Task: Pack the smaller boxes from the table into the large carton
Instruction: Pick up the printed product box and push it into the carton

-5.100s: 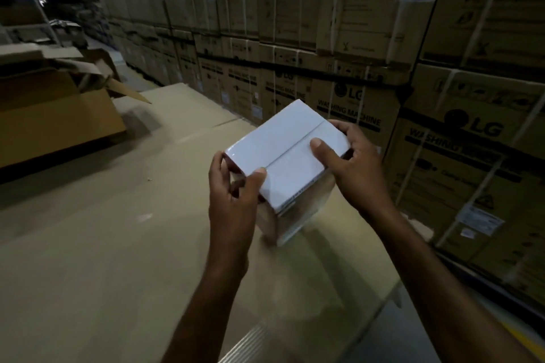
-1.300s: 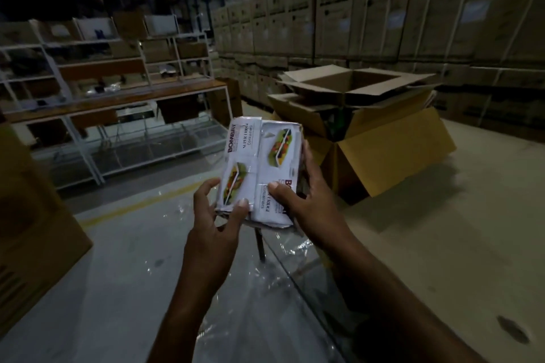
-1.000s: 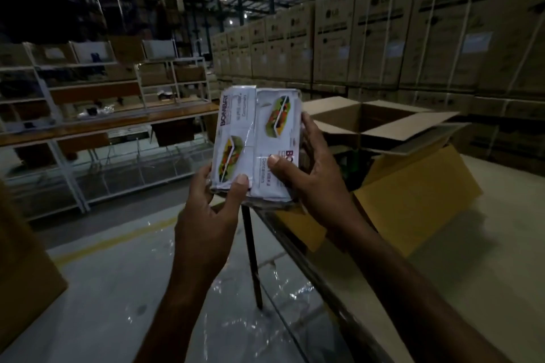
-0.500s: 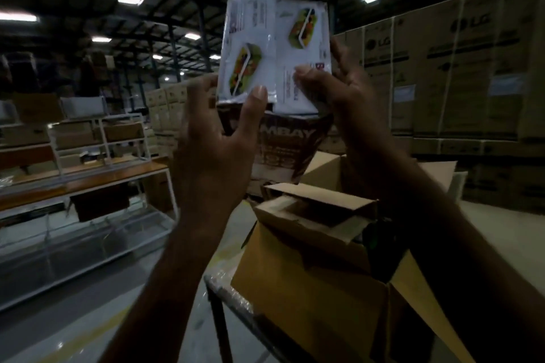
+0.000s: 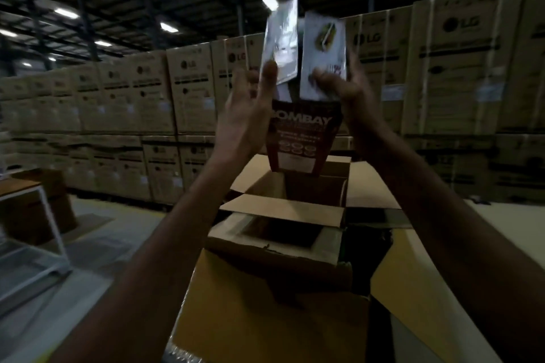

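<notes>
The left hand (image 5: 247, 118) and the right hand (image 5: 356, 103) gripped the small box (image 5: 299, 138) from opposite sides, thumbs pressed on its white face. The box was held raised above the mouth of the large carton (image 5: 274, 318). The carton, flaps open, stood on the table (image 5: 501, 230).

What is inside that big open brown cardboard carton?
Only the bare far inner wall of the large brown cardboard carton shows. Its folded-in flaps and deep shadow hide any contents. The white-and-maroon small box hangs above the opening.
</notes>
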The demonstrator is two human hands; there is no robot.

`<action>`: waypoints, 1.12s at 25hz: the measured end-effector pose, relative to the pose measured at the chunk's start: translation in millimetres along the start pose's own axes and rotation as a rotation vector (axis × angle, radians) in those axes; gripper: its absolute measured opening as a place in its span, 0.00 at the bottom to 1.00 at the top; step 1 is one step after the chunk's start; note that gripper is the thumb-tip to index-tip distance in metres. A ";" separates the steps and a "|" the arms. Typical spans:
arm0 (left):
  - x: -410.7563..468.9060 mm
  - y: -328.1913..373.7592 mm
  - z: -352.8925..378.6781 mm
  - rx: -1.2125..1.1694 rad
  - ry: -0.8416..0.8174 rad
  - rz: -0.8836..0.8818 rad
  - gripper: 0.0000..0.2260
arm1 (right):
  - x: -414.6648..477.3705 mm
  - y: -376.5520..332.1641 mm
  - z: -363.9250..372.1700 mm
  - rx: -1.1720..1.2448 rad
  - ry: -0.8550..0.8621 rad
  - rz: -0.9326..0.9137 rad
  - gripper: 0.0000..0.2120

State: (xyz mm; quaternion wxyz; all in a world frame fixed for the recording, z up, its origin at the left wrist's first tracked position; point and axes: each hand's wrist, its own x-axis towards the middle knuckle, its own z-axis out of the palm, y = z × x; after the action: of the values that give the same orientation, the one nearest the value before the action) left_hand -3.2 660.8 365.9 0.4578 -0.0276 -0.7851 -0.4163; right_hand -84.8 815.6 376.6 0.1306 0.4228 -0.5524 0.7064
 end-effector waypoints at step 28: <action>132.2 -305.1 156.2 0.514 -1.294 -0.130 0.16 | 62.4 286.8 -27.2 -0.944 -0.084 0.932 0.26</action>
State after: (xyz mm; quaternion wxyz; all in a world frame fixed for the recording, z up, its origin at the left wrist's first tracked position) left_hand -318.0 523.3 235.7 -0.1355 -0.1136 -0.9737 -0.1437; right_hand -322.0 720.2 229.8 -0.0393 0.0642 -0.9322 0.3540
